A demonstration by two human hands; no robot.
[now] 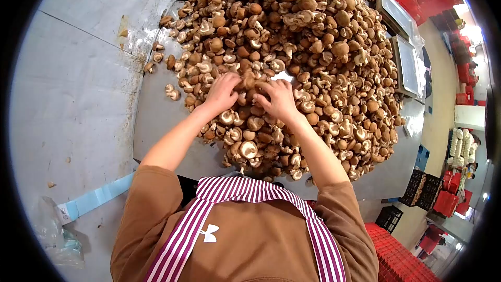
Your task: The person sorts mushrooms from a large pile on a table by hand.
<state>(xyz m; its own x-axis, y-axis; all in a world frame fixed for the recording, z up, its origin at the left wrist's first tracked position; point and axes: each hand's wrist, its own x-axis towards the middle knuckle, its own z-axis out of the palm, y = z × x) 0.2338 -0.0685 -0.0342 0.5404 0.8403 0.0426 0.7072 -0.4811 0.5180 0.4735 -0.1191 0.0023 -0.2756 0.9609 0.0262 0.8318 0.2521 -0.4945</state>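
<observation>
A large heap of brown-capped shiitake mushrooms [313,47] with pale stems and undersides covers the grey metal table [156,125]. Both my hands reach into its near part, close together. My left hand [223,93] has its fingers curled at a mushroom, the fingertips partly hidden among the caps. Just to the right, my right hand [279,99] bends its thumb and fingers around a mushroom at the inner side. Brown mushrooms [247,79] lie between the two hands, slightly blurred. A few loose mushrooms [172,92] sit left of the heap.
Two weighing scales [409,68] stand along the heap's right edge. At left are a grey metal panel [78,99], a light blue strip [99,197] and clear plastic bags [65,243]. Red crates [399,256] and black crates [421,190] are on the right.
</observation>
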